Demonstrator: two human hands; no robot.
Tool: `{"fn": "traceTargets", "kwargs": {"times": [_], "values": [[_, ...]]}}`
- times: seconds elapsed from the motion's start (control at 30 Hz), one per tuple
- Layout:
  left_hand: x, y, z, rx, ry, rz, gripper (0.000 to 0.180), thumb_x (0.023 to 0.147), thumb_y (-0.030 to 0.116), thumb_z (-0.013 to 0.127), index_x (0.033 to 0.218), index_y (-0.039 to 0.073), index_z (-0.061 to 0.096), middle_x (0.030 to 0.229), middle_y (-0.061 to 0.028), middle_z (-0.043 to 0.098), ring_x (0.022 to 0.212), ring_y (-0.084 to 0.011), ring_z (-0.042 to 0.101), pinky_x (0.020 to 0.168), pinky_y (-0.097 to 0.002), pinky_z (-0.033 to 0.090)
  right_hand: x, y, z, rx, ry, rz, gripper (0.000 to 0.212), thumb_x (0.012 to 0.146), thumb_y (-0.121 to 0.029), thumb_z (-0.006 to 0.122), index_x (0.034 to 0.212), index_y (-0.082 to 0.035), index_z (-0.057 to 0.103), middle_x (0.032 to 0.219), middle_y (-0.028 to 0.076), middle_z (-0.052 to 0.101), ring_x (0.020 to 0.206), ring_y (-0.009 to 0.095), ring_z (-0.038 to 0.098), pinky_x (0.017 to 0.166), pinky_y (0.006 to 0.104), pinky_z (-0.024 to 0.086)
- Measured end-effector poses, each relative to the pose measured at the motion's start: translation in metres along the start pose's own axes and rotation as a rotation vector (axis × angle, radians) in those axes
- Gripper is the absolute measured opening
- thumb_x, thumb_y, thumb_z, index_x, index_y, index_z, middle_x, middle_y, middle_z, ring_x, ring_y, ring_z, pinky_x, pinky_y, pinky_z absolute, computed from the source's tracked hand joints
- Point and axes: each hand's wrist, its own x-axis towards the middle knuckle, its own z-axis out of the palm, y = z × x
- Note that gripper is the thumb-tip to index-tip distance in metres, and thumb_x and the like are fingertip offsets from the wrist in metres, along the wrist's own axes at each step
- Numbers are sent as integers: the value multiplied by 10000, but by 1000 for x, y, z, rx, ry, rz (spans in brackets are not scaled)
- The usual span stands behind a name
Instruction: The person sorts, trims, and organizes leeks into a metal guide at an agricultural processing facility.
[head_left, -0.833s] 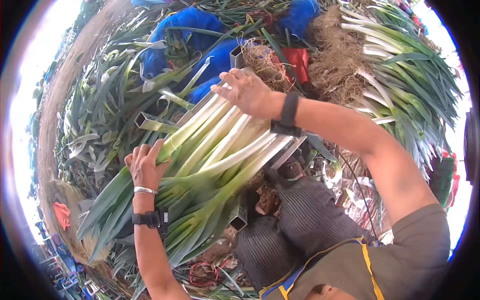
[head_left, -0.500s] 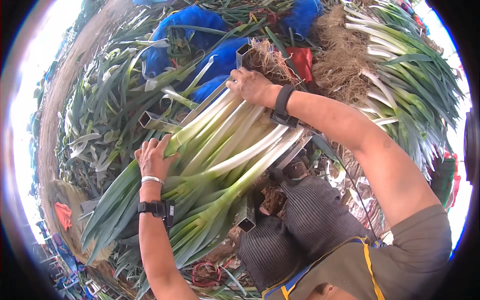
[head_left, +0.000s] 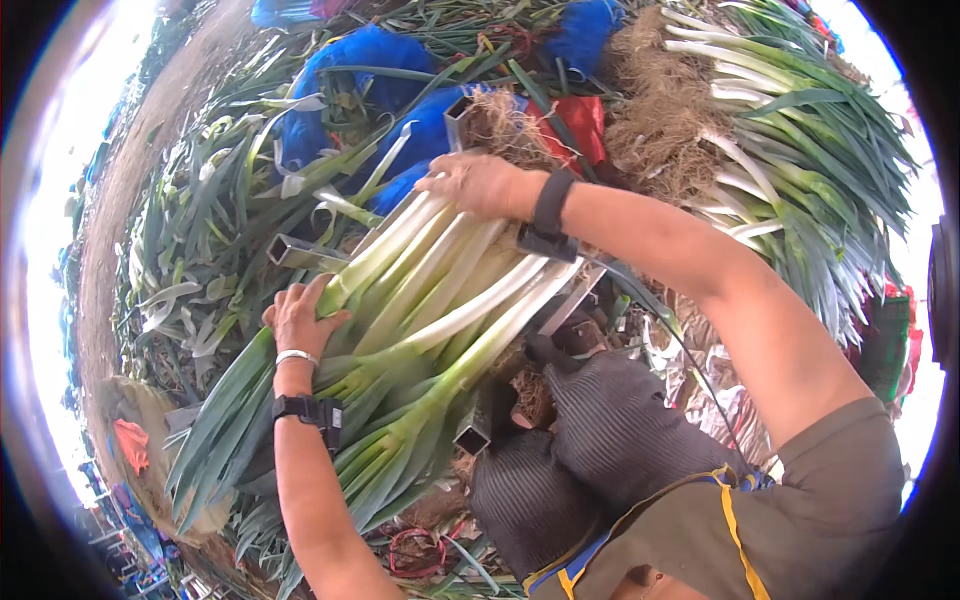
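Note:
A bunch of leeks (head_left: pixel 430 290) lies slantwise across a square-tube metal rack (head_left: pixel 305 252), white shanks toward the upper right and green leaves toward the lower left. At the far side, where shank turns to leaf, my left hand (head_left: pixel 298 318) is closed over the outer leeks with its thumb across the top. Near the root ends, my right hand (head_left: pixel 478 185) bends its fingers round the far edge of the white shanks. The roots (head_left: pixel 505 125) stick out beyond the right hand, beside a tube end. My right wrist and forearm cover part of the near shanks.
Trimmed leek leaves (head_left: pixel 210 220) pile up on the left, and blue netting (head_left: pixel 365 60) lies beyond the rack. More leeks (head_left: pixel 790 150) are stacked at the right, roots inward. A red piece of plastic (head_left: pixel 575 130) is near them. My knees (head_left: pixel 620 430) are close to the rack.
The whole view has shifted slightly. Both hands stay on the same leeks; the right hand sits marginally farther down the shanks. Otherwise the bunch looks the same.

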Motion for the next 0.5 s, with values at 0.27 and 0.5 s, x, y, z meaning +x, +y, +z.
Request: {"fn": "traceTargets", "kwargs": {"times": [0.27,0.5], "values": [[-29,36,-31,-15,226,184,640,686,437,773,1209,105,611,1131,-84,617,1084,-297,548,920,-440,384,-61,-84,-54,151,-799,67,402,840,-230,612,1238,-177,594,1022,127,631,992,320,642,799,456,494],[-90,65,-27,-5,-40,158,413,780,409,703,1063,110,656,1059,-88,624,1043,-296,553,882,-442,390,-90,-71,-25,101,-434,81,160,819,-183,570,939,-188,676,903,101,680,902,321,678,717,469,528]]}}
